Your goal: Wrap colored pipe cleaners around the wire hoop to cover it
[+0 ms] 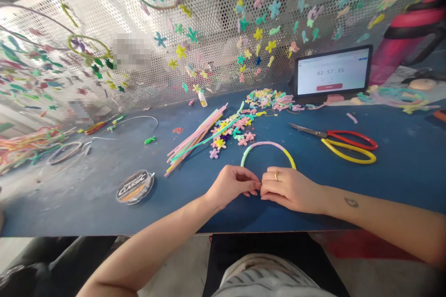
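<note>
A hoop wrapped in pastel pipe cleaner [266, 144], with green, pink and yellow stretches, stands out beyond my hands over the blue table [195, 216]. My left hand [235, 184] has its fingers pinched at the hoop's near side; what lies between the fingertips is hidden. Right beside it, almost touching, my right hand [291, 189] is closed over the near right part of the hoop, palm down. The lower part of the hoop is covered by both hands.
Beyond the hoop lie loose pipe cleaners [197, 137] and a pile of small fuzzy flowers [240, 125]. Scissors [334, 141] with red and yellow handles rest at right. A line spool [135, 187] sits at left. A tablet [332, 73] shows a timer near a pink bottle [400, 41].
</note>
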A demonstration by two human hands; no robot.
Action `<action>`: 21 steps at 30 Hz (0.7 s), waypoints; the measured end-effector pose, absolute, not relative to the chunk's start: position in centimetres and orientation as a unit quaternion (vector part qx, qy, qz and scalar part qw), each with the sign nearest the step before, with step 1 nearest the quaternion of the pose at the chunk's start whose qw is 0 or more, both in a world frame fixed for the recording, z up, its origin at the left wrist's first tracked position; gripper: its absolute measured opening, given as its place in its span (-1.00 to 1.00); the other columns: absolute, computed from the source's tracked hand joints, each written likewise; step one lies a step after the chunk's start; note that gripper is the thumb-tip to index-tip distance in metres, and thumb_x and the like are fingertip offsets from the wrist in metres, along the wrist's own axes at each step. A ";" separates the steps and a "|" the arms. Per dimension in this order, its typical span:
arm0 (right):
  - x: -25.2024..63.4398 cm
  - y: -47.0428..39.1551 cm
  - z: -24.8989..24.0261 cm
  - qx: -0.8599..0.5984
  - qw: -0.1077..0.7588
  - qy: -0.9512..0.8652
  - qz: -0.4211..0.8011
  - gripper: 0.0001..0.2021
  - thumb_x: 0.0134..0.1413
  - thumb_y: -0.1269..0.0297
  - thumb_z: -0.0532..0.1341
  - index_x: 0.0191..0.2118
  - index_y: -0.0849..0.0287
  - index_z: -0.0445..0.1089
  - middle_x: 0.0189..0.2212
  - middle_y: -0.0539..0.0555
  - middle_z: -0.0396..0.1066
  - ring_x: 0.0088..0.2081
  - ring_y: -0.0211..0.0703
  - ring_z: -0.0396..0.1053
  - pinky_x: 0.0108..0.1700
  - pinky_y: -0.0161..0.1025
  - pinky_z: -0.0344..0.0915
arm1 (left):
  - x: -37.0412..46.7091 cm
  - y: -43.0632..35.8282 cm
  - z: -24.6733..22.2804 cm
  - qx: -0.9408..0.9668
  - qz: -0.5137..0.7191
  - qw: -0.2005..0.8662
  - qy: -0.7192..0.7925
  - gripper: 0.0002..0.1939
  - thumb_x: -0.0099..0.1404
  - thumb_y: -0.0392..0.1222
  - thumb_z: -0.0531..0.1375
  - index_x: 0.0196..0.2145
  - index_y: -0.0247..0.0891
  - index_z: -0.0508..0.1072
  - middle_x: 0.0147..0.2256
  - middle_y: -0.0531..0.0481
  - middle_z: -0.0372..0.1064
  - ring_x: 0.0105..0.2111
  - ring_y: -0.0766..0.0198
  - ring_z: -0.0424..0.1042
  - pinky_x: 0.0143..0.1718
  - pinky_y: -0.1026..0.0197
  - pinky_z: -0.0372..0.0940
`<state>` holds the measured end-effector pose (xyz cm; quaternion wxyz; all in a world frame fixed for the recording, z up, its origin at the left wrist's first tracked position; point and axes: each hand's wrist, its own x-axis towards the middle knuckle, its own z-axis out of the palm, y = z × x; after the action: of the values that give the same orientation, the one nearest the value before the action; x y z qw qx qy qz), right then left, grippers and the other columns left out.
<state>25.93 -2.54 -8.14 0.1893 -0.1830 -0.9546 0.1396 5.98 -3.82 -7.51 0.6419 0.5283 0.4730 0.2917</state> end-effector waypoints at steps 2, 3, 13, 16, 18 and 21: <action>25.9 -2.6 -8.1 -0.181 0.186 -0.956 0.139 -0.73 0.23 0.27 -0.02 -0.32 0.22 0.39 -0.42 0.08 0.34 -0.34 -0.21 0.18 -0.27 -0.28 0.16 | 6.0 -3.8 -7.6 0.531 0.294 0.642 0.468 -0.76 -0.02 -0.16 0.32 -0.42 -0.40 0.48 -0.56 -0.02 0.40 -0.53 0.40 0.38 -0.47 0.38 0.27; 26.0 -2.6 -8.0 -0.179 0.184 -0.956 0.142 -0.73 0.23 0.27 -0.02 -0.32 0.21 0.39 -0.42 0.07 0.35 -0.34 -0.21 0.18 -0.27 -0.28 0.15 | 6.0 -3.9 -7.7 0.535 0.296 0.641 0.465 -0.77 -0.01 -0.16 0.31 -0.43 -0.41 0.47 -0.56 -0.02 0.40 -0.54 0.40 0.37 -0.46 0.38 0.27; 25.9 -0.7 -6.7 -0.294 0.197 -0.887 0.296 -0.86 0.13 0.31 0.10 -0.28 0.17 0.39 -0.43 0.00 0.33 -0.38 -0.28 0.25 -0.32 -0.34 0.14 | 5.8 -4.1 -8.0 0.575 0.301 0.614 0.450 -0.84 0.10 -0.22 0.24 -0.44 -0.42 0.44 -0.52 -0.03 0.38 -0.52 0.42 0.34 -0.44 0.36 0.26; 25.4 -0.3 -6.9 -0.284 0.161 -0.888 0.325 -0.88 0.01 0.33 0.19 -0.28 0.15 0.40 -0.44 -0.03 0.33 -0.40 -0.29 0.25 -0.39 -0.37 0.11 | 5.7 -4.1 -8.1 0.575 0.301 0.613 0.450 -0.85 0.09 -0.23 0.24 -0.45 -0.42 0.44 -0.52 -0.03 0.38 -0.52 0.42 0.34 -0.43 0.36 0.27; 25.0 -0.2 -7.0 -0.281 0.156 -0.884 0.339 -0.91 -0.01 0.33 0.19 -0.33 0.16 0.41 -0.46 -0.03 0.33 -0.40 -0.29 0.25 -0.41 -0.38 0.10 | 5.7 -4.2 -8.1 0.575 0.302 0.613 0.449 -0.85 0.09 -0.24 0.24 -0.44 -0.42 0.44 -0.51 -0.04 0.39 -0.52 0.41 0.34 -0.43 0.36 0.27; 24.7 -0.1 -7.3 -0.291 0.156 -0.879 0.344 -0.91 0.00 0.29 0.19 -0.38 0.16 0.41 -0.48 -0.03 0.34 -0.40 -0.29 0.26 -0.40 -0.38 0.10 | 5.5 -4.3 -8.1 0.577 0.301 0.613 0.448 -0.85 0.09 -0.23 0.24 -0.44 -0.42 0.44 -0.52 -0.03 0.38 -0.52 0.42 0.34 -0.43 0.37 0.27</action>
<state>24.72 -0.11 -7.26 0.1557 -0.2913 -0.8788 0.3445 5.50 -4.28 -8.10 0.6135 0.5767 0.4477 0.3010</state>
